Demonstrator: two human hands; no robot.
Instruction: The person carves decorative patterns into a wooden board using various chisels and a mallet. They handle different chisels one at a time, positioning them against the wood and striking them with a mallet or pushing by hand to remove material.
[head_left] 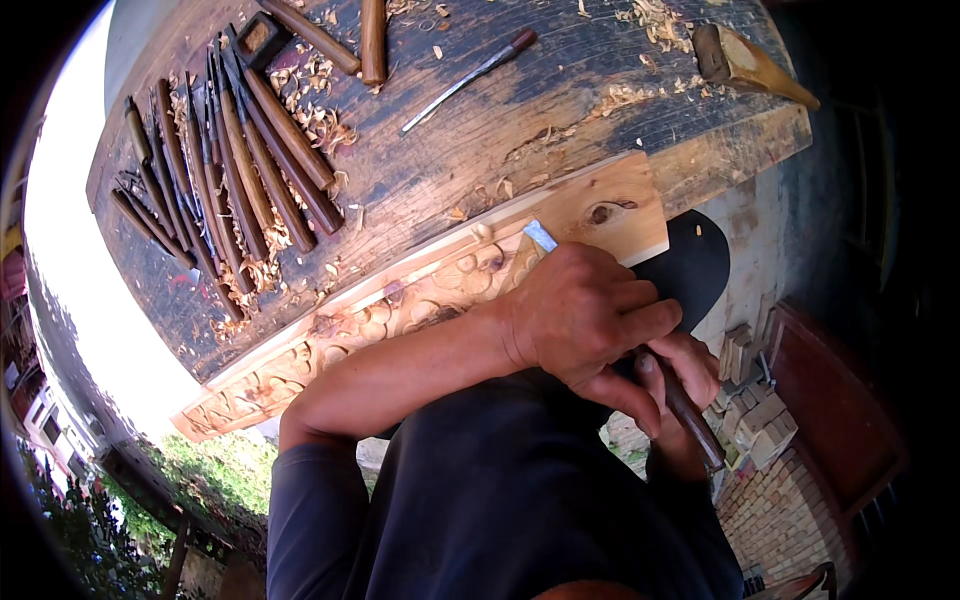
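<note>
A chisel (693,412) slants across the near edge of a wooden board (628,188). Its bright, flat blade tip (540,236) rests at the board's surface, just past the end of the carved relief. My left hand (590,315) is closed over the shank, which it mostly hides. Behind it, my right hand (688,368) wraps the dark wooden handle, partly covered by my left thumb and fingers. Rounded carved shapes (375,318) run along the board to the left, some behind my left forearm. The board's right end is smooth, with one dark knot.
Many wooden-handled carving tools (240,165) lie side by side on the worn workbench (440,165). A thin chisel (470,82) lies apart from them. At the far right sits a wooden mallet (745,65). Shavings (325,130) are scattered about. Bricks (765,425) are stacked below, right.
</note>
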